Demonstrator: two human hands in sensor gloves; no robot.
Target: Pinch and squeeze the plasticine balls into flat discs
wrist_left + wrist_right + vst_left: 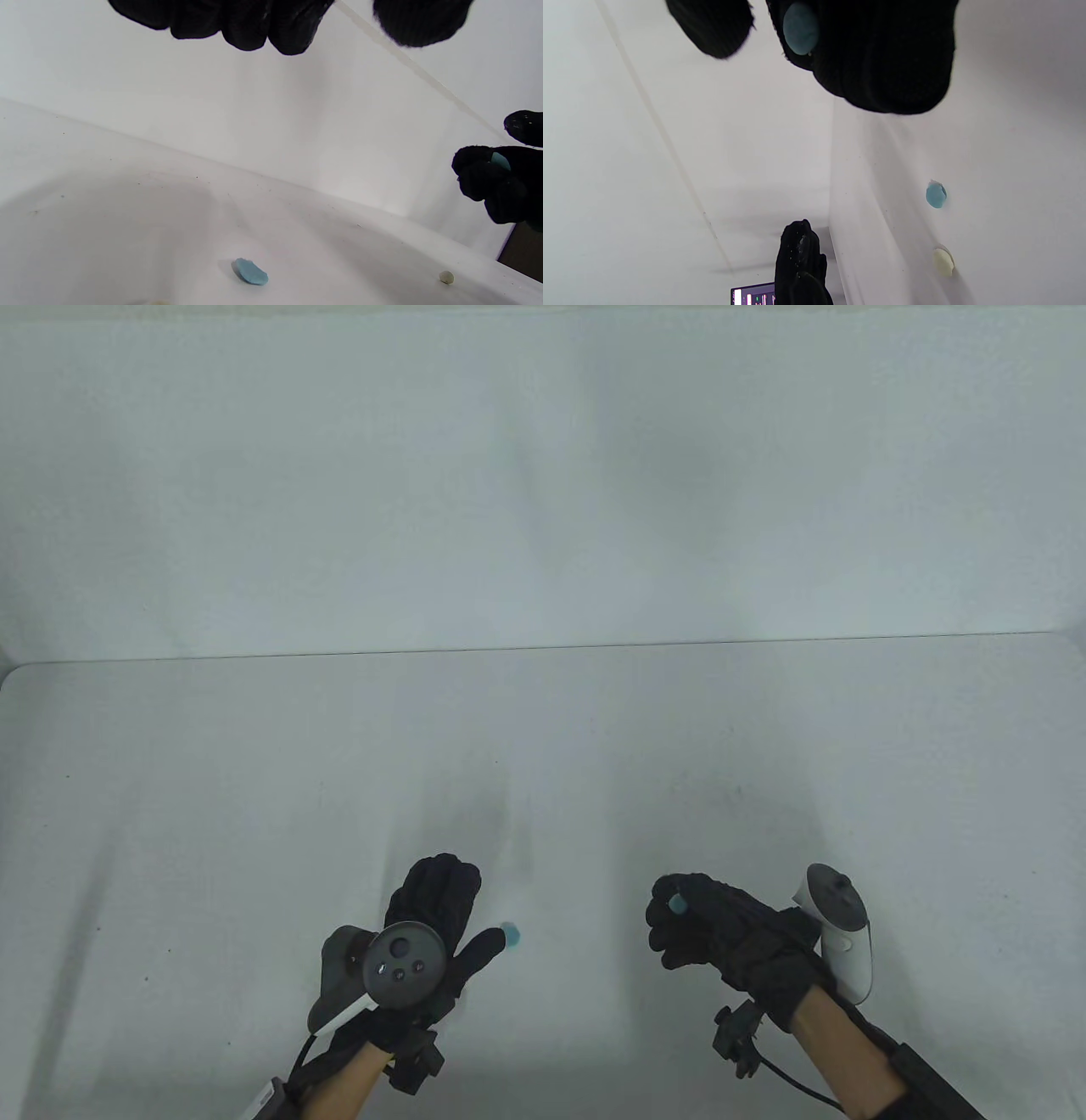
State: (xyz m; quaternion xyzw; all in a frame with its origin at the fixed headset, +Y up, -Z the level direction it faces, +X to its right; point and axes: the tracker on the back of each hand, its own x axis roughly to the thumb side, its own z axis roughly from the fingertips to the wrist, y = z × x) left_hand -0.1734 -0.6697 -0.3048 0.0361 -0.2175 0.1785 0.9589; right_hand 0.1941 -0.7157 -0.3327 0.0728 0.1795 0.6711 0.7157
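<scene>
My right hand [676, 909] pinches a small blue plasticine ball [677, 904] between thumb and fingers, lifted off the white table. The ball also shows in the right wrist view [800, 27] and, at the right, in the left wrist view [499, 161]. A flattened blue disc [512, 934] lies on the table just right of my left thumb; it also shows in the left wrist view [250, 272] and the right wrist view [936, 195]. My left hand [462, 912] is open with fingers spread, above the table, and holds nothing.
A small cream piece of plasticine [446, 277] lies on the table near the blue disc; it also shows in the right wrist view [943, 262]. The white table [543, 780] meets a white wall at the back.
</scene>
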